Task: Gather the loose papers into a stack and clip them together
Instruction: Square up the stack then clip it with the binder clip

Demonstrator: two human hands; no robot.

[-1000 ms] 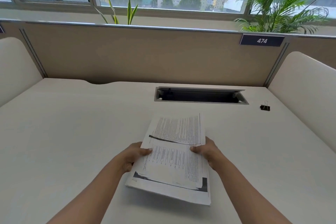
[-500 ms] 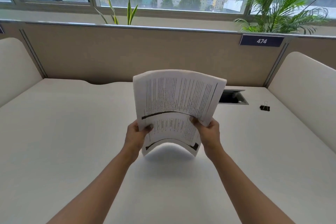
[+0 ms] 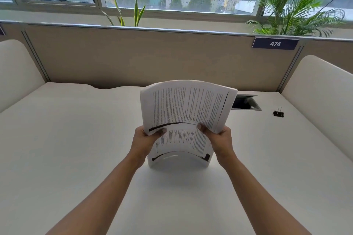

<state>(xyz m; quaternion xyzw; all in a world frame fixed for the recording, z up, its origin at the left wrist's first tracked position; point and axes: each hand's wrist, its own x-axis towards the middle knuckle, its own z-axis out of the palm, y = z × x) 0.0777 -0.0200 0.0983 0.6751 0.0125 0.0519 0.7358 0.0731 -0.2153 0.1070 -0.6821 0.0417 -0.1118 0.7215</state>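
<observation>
While pinching the papers point(image 3: 187, 108) upright, left hand point(image 3: 145, 140) curled round one side edge, right hand point(image 3: 219, 139) round the other, thumbs in front: tap the bottom edge square on the desk point(image 3: 76, 139), slacken the pinch to let stray sheets drop level, flatten that bow. Then reach right for the binder clip point(image 3: 278, 114), well apart.

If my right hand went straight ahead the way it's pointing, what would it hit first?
The right hand grips the papers; beyond them probably only the partition, though depth is unclear. The binder clip lies off to its right.
</observation>
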